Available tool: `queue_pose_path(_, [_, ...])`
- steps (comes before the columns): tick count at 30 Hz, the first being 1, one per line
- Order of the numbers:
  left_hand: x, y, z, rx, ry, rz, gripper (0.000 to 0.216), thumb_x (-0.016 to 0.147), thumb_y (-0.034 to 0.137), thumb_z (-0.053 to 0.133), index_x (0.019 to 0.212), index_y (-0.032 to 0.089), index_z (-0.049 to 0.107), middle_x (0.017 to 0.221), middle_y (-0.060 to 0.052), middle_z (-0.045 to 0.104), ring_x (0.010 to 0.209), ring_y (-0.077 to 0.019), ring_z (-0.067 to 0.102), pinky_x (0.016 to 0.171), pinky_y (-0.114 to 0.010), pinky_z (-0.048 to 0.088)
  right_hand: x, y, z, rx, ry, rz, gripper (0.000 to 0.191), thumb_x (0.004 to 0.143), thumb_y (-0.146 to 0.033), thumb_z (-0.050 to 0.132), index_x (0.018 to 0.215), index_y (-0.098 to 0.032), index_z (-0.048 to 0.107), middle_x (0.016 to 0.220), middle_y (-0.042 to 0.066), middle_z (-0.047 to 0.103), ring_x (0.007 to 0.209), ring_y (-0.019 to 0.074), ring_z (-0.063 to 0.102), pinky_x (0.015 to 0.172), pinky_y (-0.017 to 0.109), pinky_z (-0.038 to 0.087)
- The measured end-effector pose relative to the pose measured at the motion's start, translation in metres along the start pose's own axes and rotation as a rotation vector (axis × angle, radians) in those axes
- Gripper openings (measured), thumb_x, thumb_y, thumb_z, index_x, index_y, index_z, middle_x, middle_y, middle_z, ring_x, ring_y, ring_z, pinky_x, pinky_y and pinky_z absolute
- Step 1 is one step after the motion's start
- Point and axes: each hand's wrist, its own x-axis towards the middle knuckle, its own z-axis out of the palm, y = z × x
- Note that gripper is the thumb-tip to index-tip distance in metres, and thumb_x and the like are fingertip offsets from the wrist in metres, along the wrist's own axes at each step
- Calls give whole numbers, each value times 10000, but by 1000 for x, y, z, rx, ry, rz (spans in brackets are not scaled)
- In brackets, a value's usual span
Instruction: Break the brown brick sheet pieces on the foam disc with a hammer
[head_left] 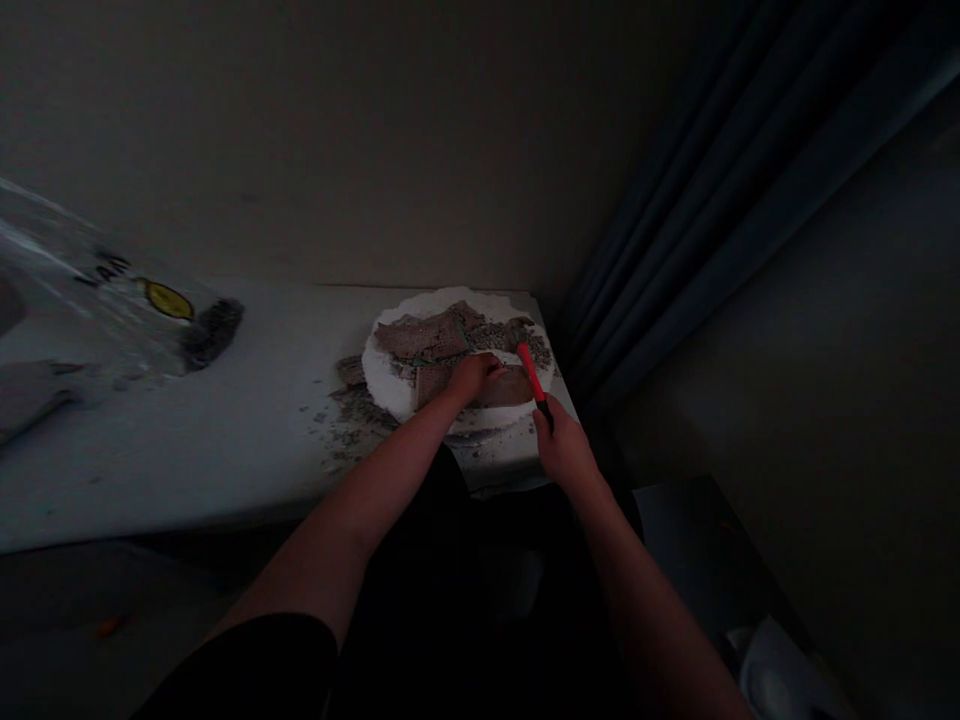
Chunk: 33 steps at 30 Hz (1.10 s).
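My right hand is wrapped round the black grip of a red-handled hammer. Its dark head lies over grey crumbs at the right of a white, ragged-edged round base. My left hand rests on a flat brownish slab on the near side of that base. Its fingers are drawn together, and whatever lies between them is too small and dark to tell. Behind it sits a larger broken, rough brown piece, with grey rubble beside it.
The base stands near the right end of a pale table. Loose fragments are scattered left of it. A clear plastic bag with dark bits inside lies farther left. Dark curtains hang at the right, beside the wall.
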Motion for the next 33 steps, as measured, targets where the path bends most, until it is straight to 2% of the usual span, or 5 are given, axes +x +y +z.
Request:
queue_pose_path(4, [-2, 4, -3, 32, -6, 10, 290, 910, 333, 557, 888, 135, 768, 910, -127, 759, 818, -248, 678, 787, -346, 497, -1, 4, 3, -14, 39, -11, 466, 987, -357, 431, 1415, -205, 531, 1049, 142, 731, 1051, 326, 683, 921, 437, 502])
queue_pose_path(9, [-2, 6, -4, 89, -18, -14, 272, 909, 289, 543, 971, 152, 770, 1003, -140, 762, 899, -253, 692, 827, -338, 502, -2, 12, 10, -91, -82, 54, 434, 981, -314, 434, 1376, -191, 563, 1045, 153, 737, 1005, 324, 697, 894, 427, 507])
queue_pose_path(14, [-2, 2, -1, 55, -7, 15, 361, 945, 389, 505, 923, 145, 770, 939, -125, 766, 847, -250, 682, 801, -337, 502, -7, 10, 4, 14, 25, -5, 483, 998, -362, 409, 1442, -197, 502, 1153, 151, 718, 1134, 315, 659, 971, 417, 489])
queue_pose_path(20, [-3, 5, -3, 56, -13, -4, 339, 932, 374, 521, 949, 139, 765, 959, -121, 766, 858, -238, 678, 801, -326, 499, -3, 6, 1, 41, -16, -11, 445, 985, -317, 424, 1380, -162, 558, 1133, 155, 726, 1122, 302, 657, 962, 421, 494])
queue_pose_path(33, [-2, 3, 0, 30, 0, -8, 301, 901, 379, 576, 875, 139, 755, 878, -104, 752, 777, -214, 649, 781, -318, 489, -2, -4, -1, 4, 19, -11, 470, 996, -320, 422, 1427, -160, 523, 1162, 167, 721, 1130, 303, 660, 938, 405, 501])
